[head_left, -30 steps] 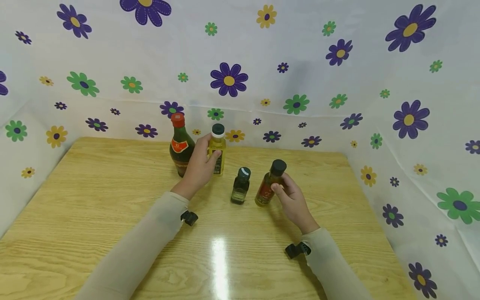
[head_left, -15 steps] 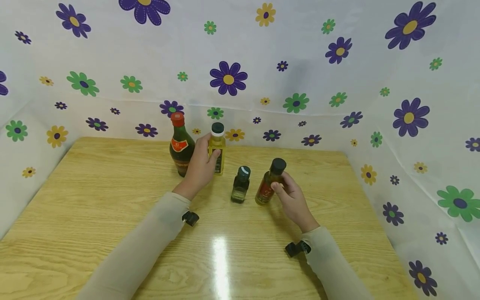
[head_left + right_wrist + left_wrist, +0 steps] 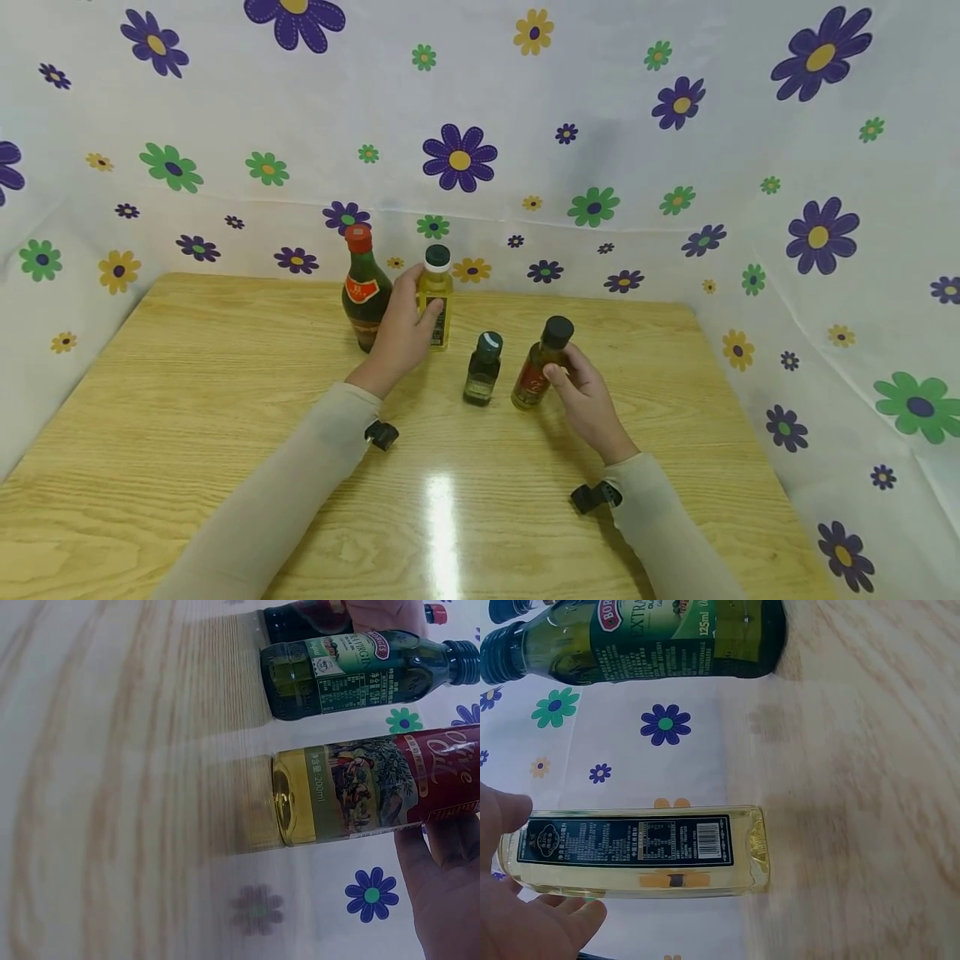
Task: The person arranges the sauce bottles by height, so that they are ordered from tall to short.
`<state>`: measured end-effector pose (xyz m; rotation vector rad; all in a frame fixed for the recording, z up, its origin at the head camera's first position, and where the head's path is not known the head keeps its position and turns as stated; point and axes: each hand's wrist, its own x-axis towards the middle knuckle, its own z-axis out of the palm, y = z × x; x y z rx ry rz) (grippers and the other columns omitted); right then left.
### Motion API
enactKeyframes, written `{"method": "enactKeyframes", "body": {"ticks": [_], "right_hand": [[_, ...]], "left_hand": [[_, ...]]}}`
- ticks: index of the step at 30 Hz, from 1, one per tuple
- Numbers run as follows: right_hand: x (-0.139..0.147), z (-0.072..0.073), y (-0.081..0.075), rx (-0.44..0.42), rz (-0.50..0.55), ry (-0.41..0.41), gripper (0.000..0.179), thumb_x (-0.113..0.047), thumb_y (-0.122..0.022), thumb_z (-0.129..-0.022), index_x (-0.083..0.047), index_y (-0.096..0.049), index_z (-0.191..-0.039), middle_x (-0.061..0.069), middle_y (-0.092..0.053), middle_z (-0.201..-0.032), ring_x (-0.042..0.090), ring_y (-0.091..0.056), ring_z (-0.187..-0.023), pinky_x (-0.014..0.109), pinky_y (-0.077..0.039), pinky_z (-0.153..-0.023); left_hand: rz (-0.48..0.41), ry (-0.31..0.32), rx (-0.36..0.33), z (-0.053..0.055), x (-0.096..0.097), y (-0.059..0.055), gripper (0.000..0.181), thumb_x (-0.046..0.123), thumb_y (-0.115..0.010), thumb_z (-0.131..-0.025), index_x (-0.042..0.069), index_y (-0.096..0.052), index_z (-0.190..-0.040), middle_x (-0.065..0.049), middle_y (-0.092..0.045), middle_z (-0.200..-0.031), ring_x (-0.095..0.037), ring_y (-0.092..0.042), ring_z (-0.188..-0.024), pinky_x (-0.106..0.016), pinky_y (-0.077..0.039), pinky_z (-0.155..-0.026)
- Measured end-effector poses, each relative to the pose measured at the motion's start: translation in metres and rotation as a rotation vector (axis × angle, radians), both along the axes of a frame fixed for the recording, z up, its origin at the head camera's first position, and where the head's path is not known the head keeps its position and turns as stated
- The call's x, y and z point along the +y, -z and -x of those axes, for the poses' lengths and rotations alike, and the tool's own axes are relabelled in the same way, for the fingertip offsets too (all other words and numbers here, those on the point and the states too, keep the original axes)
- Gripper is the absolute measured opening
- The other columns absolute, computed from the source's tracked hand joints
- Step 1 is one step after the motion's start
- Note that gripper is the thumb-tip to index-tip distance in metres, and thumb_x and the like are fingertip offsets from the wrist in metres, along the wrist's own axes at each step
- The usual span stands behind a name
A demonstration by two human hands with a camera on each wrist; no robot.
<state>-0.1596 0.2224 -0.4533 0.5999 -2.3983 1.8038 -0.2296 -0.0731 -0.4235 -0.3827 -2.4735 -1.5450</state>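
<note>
My left hand (image 3: 401, 333) grips a clear bottle of yellow oil (image 3: 630, 851) with a dark label, its thumb in front and fingers behind. That bottle has a dark green cap with a white ring. On the right, my right hand (image 3: 588, 400) holds an olive oil bottle (image 3: 367, 787) with a red label and black cap, fingers curled behind it. Between the two held bottles stands a small dark green olive oil bottle (image 3: 482, 371), untouched. A larger green bottle (image 3: 366, 292) with a red cap stands just left of my left hand, which partly hides it.
The wooden table (image 3: 225, 400) stretches toward me and to both sides. White cloth (image 3: 510, 92) printed with flowers hangs behind the table and along its sides. Each wrist carries a small black camera (image 3: 382, 435) on a strap.
Both hands keep their grips and the bottles stay where they are. Only a slight shift of the head view shows.
</note>
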Motion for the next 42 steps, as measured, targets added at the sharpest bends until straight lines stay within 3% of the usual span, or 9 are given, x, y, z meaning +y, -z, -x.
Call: {"method": "enactKeyframes", "body": {"ticks": [8, 11, 13, 17, 22, 25, 31, 37, 42], "right_hand": [[-0.001, 0.001, 0.001, 0.0, 0.0, -0.001, 0.042, -0.011, -0.049, -0.11, -0.006, -0.048, -0.151, 0.014, -0.056, -0.142, 0.01, -0.051, -0.136, 0.02, -0.044, -0.109], [-0.001, 0.001, 0.002, -0.005, 0.004, -0.001, 0.041, -0.011, -0.049, -0.11, -0.009, -0.048, -0.151, 0.014, -0.056, -0.141, 0.01, -0.052, -0.135, 0.02, -0.044, -0.108], [-0.001, 0.001, 0.002, -0.005, 0.01, -0.003, 0.041, -0.01, -0.049, -0.11, -0.009, -0.049, -0.151, 0.014, -0.056, -0.141, 0.01, -0.052, -0.134, 0.021, -0.044, -0.108], [-0.001, 0.002, 0.002, -0.003, 0.014, 0.004, 0.041, -0.011, -0.05, -0.11, -0.008, -0.048, -0.151, 0.011, -0.057, -0.14, 0.009, -0.052, -0.134, 0.02, -0.044, -0.108], [-0.002, 0.001, 0.003, 0.006, 0.016, 0.008, 0.041, -0.009, -0.05, -0.109, -0.008, -0.049, -0.15, 0.008, -0.057, -0.139, 0.008, -0.052, -0.134, 0.02, -0.044, -0.109], [-0.002, 0.001, 0.003, 0.007, 0.016, 0.005, 0.041, -0.008, -0.05, -0.109, -0.007, -0.049, -0.15, 0.01, -0.057, -0.139, 0.009, -0.052, -0.134, 0.02, -0.044, -0.109], [-0.001, 0.001, 0.003, 0.005, 0.009, 0.002, 0.042, -0.009, -0.049, -0.109, -0.006, -0.048, -0.151, 0.013, -0.056, -0.141, 0.009, -0.052, -0.135, 0.02, -0.044, -0.109], [0.0, 0.001, 0.003, 0.005, 0.019, 0.003, 0.042, -0.008, -0.049, -0.11, -0.005, -0.047, -0.151, 0.013, -0.057, -0.14, 0.01, -0.052, -0.134, 0.021, -0.044, -0.109], [-0.002, 0.0, 0.003, 0.01, 0.03, 0.007, 0.042, -0.007, -0.05, -0.109, -0.002, -0.048, -0.15, 0.008, -0.058, -0.138, 0.009, -0.053, -0.133, 0.02, -0.045, -0.108]], "left_hand": [[-0.031, -0.004, 0.031, -0.005, 0.001, -0.006, 0.08, 0.022, -0.064, -0.104, 0.018, -0.014, -0.166, -0.009, -0.026, -0.166, -0.025, -0.029, -0.152, -0.048, -0.03, -0.124], [-0.001, -0.038, 0.104, -0.015, 0.003, -0.013, 0.081, 0.021, -0.067, -0.101, 0.017, -0.017, -0.165, -0.011, -0.03, -0.161, -0.026, -0.034, -0.147, -0.045, -0.036, -0.121], [0.009, -0.044, 0.189, -0.022, 0.003, -0.02, 0.078, 0.019, -0.069, -0.099, 0.013, -0.023, -0.162, -0.014, -0.033, -0.156, -0.028, -0.038, -0.142, -0.046, -0.041, -0.117], [-0.005, 0.04, 0.302, -0.038, 0.005, -0.029, 0.07, 0.016, -0.071, -0.097, 0.006, -0.034, -0.156, -0.016, -0.043, -0.147, -0.032, -0.046, -0.134, -0.048, -0.044, -0.112], [-0.019, 0.194, 0.19, -0.058, 0.008, -0.014, 0.073, 0.021, -0.075, -0.096, 0.012, -0.035, -0.157, -0.009, -0.047, -0.148, -0.029, -0.049, -0.135, -0.047, -0.043, -0.114], [-0.041, 0.25, 0.116, -0.063, 0.009, -0.003, 0.074, 0.021, -0.076, -0.096, 0.015, -0.035, -0.157, -0.005, -0.048, -0.15, -0.024, -0.049, -0.137, -0.044, -0.043, -0.115], [-0.048, 0.315, -0.021, -0.06, 0.015, 0.014, 0.074, 0.024, -0.075, -0.097, 0.018, -0.035, -0.159, -0.003, -0.047, -0.155, -0.023, -0.047, -0.141, -0.043, -0.041, -0.117], [-0.049, 0.388, -0.159, -0.054, 0.022, 0.022, 0.078, 0.025, -0.073, -0.098, 0.024, -0.03, -0.163, 0.0, -0.041, -0.161, -0.02, -0.04, -0.147, -0.045, -0.037, -0.12], [-0.036, 0.362, -0.189, -0.053, 0.026, 0.025, 0.065, 0.024, -0.069, -0.101, 0.02, -0.038, -0.158, 0.002, -0.048, -0.155, -0.02, -0.043, -0.145, -0.045, -0.036, -0.121]]}}
